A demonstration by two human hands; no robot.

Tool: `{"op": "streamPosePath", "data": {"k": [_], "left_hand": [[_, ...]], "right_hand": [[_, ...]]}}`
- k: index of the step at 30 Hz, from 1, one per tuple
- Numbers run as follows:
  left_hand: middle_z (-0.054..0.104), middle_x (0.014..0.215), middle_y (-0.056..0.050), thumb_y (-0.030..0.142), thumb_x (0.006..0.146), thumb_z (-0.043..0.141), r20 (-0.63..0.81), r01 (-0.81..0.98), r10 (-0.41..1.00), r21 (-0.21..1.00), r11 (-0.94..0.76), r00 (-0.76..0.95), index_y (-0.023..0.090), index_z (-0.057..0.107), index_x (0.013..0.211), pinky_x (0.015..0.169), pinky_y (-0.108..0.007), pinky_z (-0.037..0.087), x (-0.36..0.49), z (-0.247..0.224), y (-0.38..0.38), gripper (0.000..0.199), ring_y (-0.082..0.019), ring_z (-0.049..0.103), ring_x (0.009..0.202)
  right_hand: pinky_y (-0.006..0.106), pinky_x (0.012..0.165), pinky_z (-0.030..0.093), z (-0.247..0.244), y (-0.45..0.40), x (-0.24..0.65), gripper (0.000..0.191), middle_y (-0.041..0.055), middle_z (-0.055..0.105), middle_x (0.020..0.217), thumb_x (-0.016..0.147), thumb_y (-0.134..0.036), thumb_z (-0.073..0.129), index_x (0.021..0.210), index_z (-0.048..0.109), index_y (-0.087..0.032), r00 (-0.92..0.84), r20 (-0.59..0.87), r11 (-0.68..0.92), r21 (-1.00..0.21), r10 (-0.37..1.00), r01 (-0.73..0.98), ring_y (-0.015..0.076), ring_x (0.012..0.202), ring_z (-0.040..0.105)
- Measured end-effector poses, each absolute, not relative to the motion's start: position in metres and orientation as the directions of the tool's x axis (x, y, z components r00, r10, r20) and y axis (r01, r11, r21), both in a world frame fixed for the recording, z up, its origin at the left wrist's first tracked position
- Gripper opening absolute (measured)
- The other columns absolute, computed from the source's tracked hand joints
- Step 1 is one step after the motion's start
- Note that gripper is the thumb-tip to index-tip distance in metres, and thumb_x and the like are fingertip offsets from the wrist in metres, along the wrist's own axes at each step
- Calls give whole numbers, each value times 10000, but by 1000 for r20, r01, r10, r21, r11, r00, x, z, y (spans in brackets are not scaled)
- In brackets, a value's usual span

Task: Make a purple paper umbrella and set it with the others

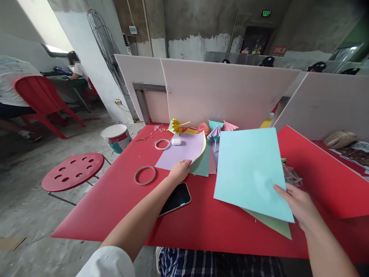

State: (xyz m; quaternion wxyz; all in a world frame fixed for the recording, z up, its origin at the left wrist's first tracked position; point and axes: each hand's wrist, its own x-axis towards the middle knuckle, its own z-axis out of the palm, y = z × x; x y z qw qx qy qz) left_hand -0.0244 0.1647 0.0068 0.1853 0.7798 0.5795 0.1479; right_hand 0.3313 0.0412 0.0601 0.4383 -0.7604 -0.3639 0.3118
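Note:
My right hand (300, 202) grips the lower right corner of a light blue sheet of paper (248, 165), thumb on top. Under it a pale green sheet (272, 223) sticks out; whether the hand pinches that one too is hidden. My left hand (181, 170) pinches the edge of a purple sheet of paper (180, 152), whose right side curls up and shows a yellow edge (203, 148). A teal sheet (201, 163) lies beneath. On the purple sheet sits a white earbud case (176, 142). Below my left forearm lies a black phone (176, 199).
Small folded paper umbrellas (215, 134) and a yellow paper flower (175, 127) stand at the table's back. Two tape rolls, one a ring (145, 175), lie left. A red box (325, 173) stands right. A stool (73, 171) and bucket (116, 137) flank the table; people sit far left.

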Motion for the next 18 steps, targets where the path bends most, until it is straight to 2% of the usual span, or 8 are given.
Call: {"op": "streamPosePath", "data": {"k": [3, 5, 10, 12, 14, 18], "left_hand": [[491, 1293, -37, 421, 807, 550, -6, 816, 904, 434, -382, 426, 284, 526, 1194, 1041, -325, 301, -20, 9, 149, 411, -223, 356, 1271], [455, 1338, -25, 495, 778, 549, -35, 805, 879, 419, -420, 476, 302, 498, 1232, 1044, -331, 299, -25, 12, 135, 495, -230, 325, 1294], [331, 1426, -90, 537, 781, 492, -79, 879, 917, 327, -346, 391, 260, 411, 1319, 1055, -454, 240, -59, 21, 90, 610, -303, 242, 1328], [338, 1415, -129, 591, 725, 524, -89, 919, 946, 279, -278, 313, 230, 371, 1349, 1023, -474, 278, -72, 22, 69, 737, -342, 286, 1300], [378, 1392, -123, 615, 673, 560, -96, 954, 965, 204, -220, 243, 240, 322, 1375, 997, -444, 321, -80, 20, 51, 830, -333, 330, 1276], [548, 1190, -131, 495, 741, 527, -70, 976, 980, 124, -177, 187, 217, 291, 1390, 849, -377, 422, -79, 18, 29, 744, -296, 511, 1065]], "right_hand": [[322, 571, 549, 37, 5, 347, 502, 118, 683, 980, 515, -469, 741, 934, 665, -202, 614, -283, -386, -921, 737, 40, 328, 885, 638], [306, 606, 561, 26, -11, 350, 519, 106, 671, 1034, 524, -464, 748, 972, 654, -220, 597, -326, -373, -927, 733, -49, 322, 953, 620], [272, 689, 564, 5, -27, 347, 569, 69, 630, 1140, 578, -463, 726, 1089, 609, -241, 592, -312, -310, -945, 743, -108, 291, 1067, 568], [267, 718, 555, -2, -27, 345, 570, 65, 621, 1156, 603, -464, 711, 1111, 593, -232, 579, -293, -305, -949, 761, -80, 281, 1080, 560], [269, 731, 549, -7, -27, 342, 557, 73, 631, 1137, 610, -472, 700, 1092, 599, -212, 569, -289, -311, -949, 770, -61, 278, 1060, 572], [291, 742, 543, -11, -27, 337, 569, 82, 649, 1097, 589, -473, 706, 1075, 607, -195, 544, -295, -310, -949, 786, -67, 282, 1026, 590]]}}
